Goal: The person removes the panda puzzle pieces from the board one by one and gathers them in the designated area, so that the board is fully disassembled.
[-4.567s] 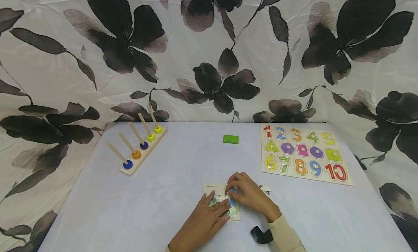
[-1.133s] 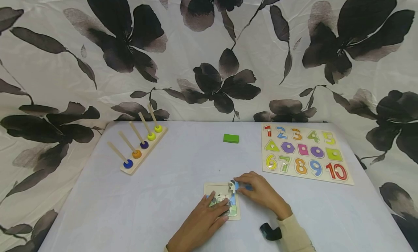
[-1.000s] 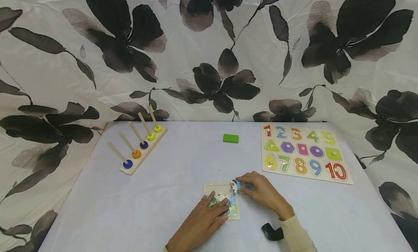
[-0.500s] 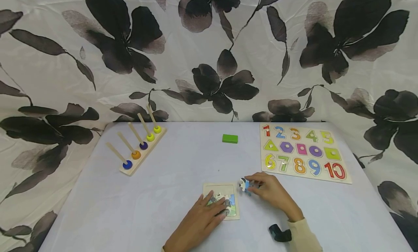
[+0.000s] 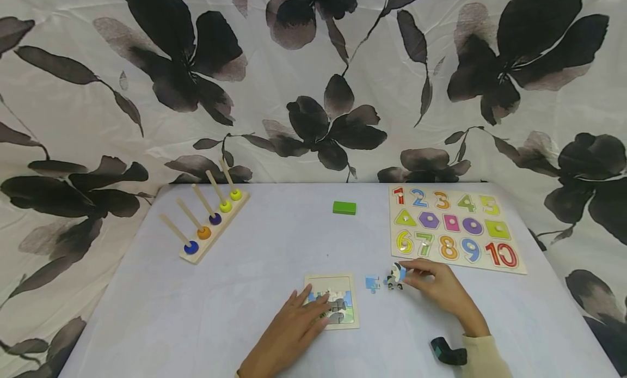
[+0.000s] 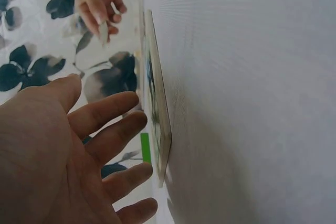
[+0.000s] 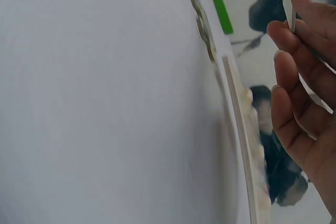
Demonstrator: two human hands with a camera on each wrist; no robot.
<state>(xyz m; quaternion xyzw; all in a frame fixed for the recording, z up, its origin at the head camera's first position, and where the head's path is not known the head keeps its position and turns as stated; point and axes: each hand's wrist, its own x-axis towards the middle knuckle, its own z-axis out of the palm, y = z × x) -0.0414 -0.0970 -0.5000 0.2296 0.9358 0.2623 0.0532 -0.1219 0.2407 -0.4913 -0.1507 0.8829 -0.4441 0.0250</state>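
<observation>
A small wooden puzzle tray (image 5: 355, 312) holds several picture pieces in blue, green and grey; bare wood shows in its upper part. My left hand (image 5: 289, 329) lies over the tray's left side with its fingers straight, hiding some pieces. In the left wrist view these fingers (image 6: 115, 137) are spread beside the tray's edge; contact is hard to tell. To the right, my right hand (image 5: 443, 288) pinches a white, black and blue puzzle piece (image 5: 399, 270), seen edge-on as a thin piece (image 7: 288, 1) in the right wrist view. A blue puzzle piece (image 5: 372, 283) lies between tray and right hand.
A board of numbers and shapes (image 5: 458, 231) lies at the back right, just behind my right hand. A green block (image 5: 344, 207) sits toward the back. At the left stands a peg stand (image 5: 215, 228) with coloured beads. A black device (image 5: 448, 352) is at my right wrist.
My right hand has lifted a puzzle piece from the tray and carried it right. The blue piece beside the tray has come into plain view. My left hand has shifted slightly left.
</observation>
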